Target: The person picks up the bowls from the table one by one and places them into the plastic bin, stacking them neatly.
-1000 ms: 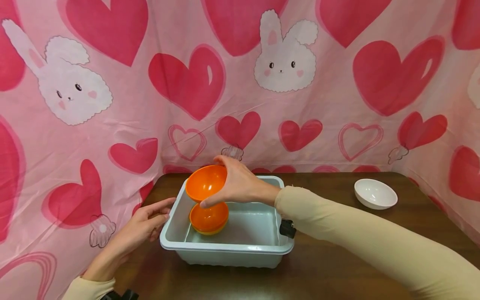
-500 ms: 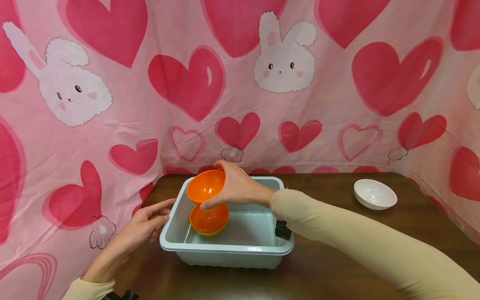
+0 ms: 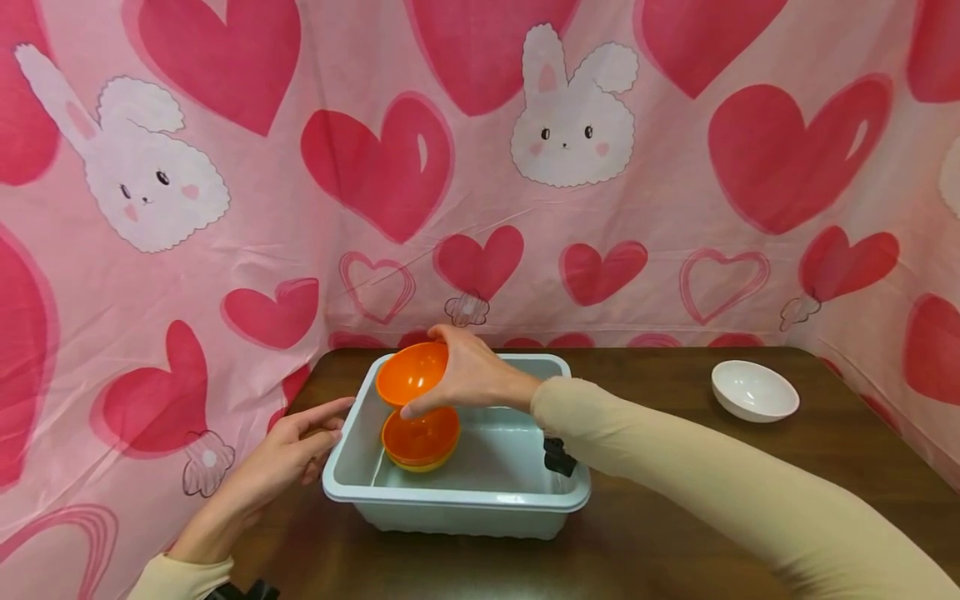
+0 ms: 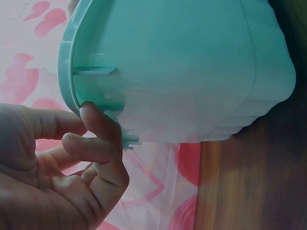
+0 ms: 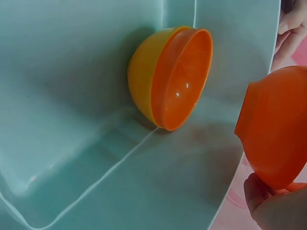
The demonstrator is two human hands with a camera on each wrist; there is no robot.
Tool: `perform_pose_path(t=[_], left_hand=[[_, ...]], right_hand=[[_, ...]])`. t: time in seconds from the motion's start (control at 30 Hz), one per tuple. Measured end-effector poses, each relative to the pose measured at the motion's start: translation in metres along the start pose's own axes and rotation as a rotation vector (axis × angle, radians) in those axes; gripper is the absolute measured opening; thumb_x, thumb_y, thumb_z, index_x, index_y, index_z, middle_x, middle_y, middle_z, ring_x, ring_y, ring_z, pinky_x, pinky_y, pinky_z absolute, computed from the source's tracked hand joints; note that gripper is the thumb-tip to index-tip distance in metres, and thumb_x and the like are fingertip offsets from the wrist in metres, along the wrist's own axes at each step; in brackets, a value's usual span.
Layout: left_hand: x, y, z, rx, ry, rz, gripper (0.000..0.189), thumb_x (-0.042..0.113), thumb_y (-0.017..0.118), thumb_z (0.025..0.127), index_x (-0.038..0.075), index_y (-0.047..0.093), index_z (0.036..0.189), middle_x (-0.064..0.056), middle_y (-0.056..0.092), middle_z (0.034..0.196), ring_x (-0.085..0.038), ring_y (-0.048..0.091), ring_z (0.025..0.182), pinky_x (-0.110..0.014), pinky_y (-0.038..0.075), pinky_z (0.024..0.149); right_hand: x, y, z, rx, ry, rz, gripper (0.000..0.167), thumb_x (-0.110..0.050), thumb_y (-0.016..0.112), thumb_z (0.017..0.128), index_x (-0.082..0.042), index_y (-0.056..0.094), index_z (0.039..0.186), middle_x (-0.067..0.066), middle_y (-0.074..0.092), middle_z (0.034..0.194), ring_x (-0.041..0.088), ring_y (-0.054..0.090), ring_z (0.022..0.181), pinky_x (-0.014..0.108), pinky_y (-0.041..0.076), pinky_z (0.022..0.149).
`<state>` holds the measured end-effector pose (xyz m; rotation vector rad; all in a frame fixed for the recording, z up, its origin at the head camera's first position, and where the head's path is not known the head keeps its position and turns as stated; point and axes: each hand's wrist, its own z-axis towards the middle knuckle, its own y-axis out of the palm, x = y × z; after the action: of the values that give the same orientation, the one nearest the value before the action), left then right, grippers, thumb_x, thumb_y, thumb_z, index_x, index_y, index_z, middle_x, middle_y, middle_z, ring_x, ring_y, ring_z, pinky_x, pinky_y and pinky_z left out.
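Note:
My right hand [image 3: 480, 373] grips an orange bowl [image 3: 408, 377] by its rim, thumb at the near side and fingers at the far side. The bowl is tilted and held over the left part of a pale blue-grey plastic basin [image 3: 465, 500]. Below it in the basin, another orange bowl [image 5: 189, 79] sits nested in a yellow bowl [image 5: 144, 72]. My left hand [image 3: 281, 454] is at the basin's left side. In the left wrist view its loosely bent fingers [image 4: 98, 120] touch the outside just under the rim.
A white bowl [image 3: 753, 392] stands on the dark wooden table [image 3: 637, 533] at the far right. A pink cloth [image 3: 480, 200] with hearts and rabbits hangs behind the table and along both sides.
My right hand has lowered a little with the orange bowl, bringing it closer to the nested bowls. The left hand keeps its place at the rim.

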<state>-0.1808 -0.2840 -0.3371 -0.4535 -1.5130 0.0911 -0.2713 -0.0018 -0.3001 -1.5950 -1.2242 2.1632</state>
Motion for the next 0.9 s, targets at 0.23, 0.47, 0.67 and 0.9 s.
perform_pose_path(t=[0.23, 0.47, 0.67, 0.9], left_hand=[[0.000, 0.000, 0.001, 0.004, 0.003, 0.014, 0.054, 0.005, 0.057, 0.104, -0.008, 0.043, 0.155, -0.018, 0.061, 0.108, -0.017, 0.044, 0.054, -0.026, 0.043, 0.050], [-0.001, 0.000, 0.001, 0.007, 0.011, 0.012, 0.054, 0.004, 0.057, 0.104, -0.008, 0.044, 0.155, -0.018, 0.061, 0.107, -0.017, 0.043, 0.054, -0.026, 0.042, 0.050], [0.000, 0.000, 0.001, 0.006, 0.007, 0.015, 0.055, 0.004, 0.058, 0.104, -0.008, 0.044, 0.155, -0.018, 0.062, 0.109, -0.017, 0.044, 0.053, -0.026, 0.043, 0.049], [0.000, 0.000, 0.000, 0.008, 0.009, 0.013, 0.054, 0.004, 0.057, 0.104, -0.008, 0.043, 0.155, -0.018, 0.061, 0.107, -0.016, 0.043, 0.053, -0.025, 0.042, 0.049]], right_hand=[[0.003, 0.007, 0.003, -0.010, -0.007, -0.033, 0.103, -0.053, 0.092, 0.068, -0.014, 0.046, 0.152, 0.000, 0.057, 0.137, 0.018, 0.052, 0.122, 0.043, 0.054, 0.099], [0.008, 0.012, 0.003, -0.039, -0.012, -0.045, 0.107, -0.057, 0.091, 0.067, -0.013, 0.046, 0.153, 0.001, 0.058, 0.137, 0.019, 0.053, 0.122, 0.043, 0.051, 0.102], [0.012, 0.016, 0.002, -0.047, -0.009, -0.047, 0.112, -0.059, 0.092, 0.065, -0.012, 0.045, 0.155, 0.000, 0.060, 0.133, 0.018, 0.054, 0.119, 0.042, 0.052, 0.102], [0.014, 0.020, -0.001, -0.091, -0.001, -0.001, 0.106, -0.056, 0.092, 0.067, -0.014, 0.046, 0.152, -0.004, 0.061, 0.127, 0.015, 0.057, 0.113, 0.037, 0.056, 0.093]])
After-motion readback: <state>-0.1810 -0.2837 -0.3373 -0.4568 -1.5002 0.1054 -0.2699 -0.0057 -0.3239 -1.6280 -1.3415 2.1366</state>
